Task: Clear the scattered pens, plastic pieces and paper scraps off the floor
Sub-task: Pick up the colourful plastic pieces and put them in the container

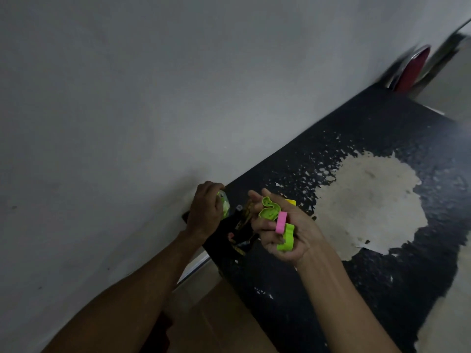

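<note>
The right hand [283, 225] is crowded: its fingers curl round a lime-green hollow plastic mould [269, 208], a pink plastic block [281, 222] and a second lime-green plastic piece [286, 240], any of which could slip free as it tips over the worn black speckled surface [356, 138]. The left hand [206, 210] grips a glossy greenish object [224, 203], possibly crumpled wrapping, above a dim dark heap of small oddments [240, 234] beside the smooth grey wall [127, 98].

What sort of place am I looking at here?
Probably a plain indoor room, at a worn table against a bare grey wall. The black tabletop has a big peeled patch, and a red-seated chair stands at its far end. The right hand holds green and pink plastic pieces.
</note>
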The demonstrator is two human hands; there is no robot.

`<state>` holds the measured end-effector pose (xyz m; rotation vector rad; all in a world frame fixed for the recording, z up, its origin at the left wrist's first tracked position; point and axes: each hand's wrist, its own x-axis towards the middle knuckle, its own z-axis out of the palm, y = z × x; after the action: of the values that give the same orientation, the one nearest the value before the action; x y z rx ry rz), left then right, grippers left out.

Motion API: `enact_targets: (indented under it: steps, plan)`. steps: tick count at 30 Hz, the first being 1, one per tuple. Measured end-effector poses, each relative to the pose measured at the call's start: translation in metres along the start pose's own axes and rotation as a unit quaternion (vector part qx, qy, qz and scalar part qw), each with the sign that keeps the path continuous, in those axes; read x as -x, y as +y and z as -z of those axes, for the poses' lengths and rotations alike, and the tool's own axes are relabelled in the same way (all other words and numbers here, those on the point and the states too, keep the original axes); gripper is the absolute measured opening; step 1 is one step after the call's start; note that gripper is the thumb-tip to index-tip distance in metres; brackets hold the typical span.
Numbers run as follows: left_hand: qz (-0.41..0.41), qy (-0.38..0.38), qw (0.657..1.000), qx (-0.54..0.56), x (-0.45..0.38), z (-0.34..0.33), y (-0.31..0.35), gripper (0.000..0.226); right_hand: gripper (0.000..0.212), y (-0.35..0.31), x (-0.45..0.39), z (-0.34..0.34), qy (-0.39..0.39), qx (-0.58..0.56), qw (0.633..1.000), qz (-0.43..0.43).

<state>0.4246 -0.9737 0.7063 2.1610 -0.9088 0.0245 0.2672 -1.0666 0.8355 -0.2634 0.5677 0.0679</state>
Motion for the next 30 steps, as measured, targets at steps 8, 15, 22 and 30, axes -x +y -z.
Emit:
enact_targets:
  steps: [8, 15, 22, 30]
  plan:
    - [-0.011, 0.059, 0.998, 0.005, 0.002, 0.014, 0.004, 0.030, 0.016, 0.003, -0.012, -0.013, 0.063, -0.020, 0.996, 0.056]
    - [0.061, 0.035, 0.949, 0.306, 0.032, 0.084, 0.112, 0.029, 0.019, 0.015, -0.037, -0.042, 0.343, -0.022, 0.897, 0.278]
    - [0.046, -0.059, 0.966, 0.248, 0.041, 0.096, 0.124, 0.031, 0.022, 0.024, -0.040, -0.056, 0.395, -0.022, 0.866, 0.305]
    - [-0.012, -0.096, 0.979, 0.177, 0.037, 0.108, 0.113, 0.034, 0.021, 0.030, -0.046, -0.057, 0.385, -0.074, 0.881, 0.265]
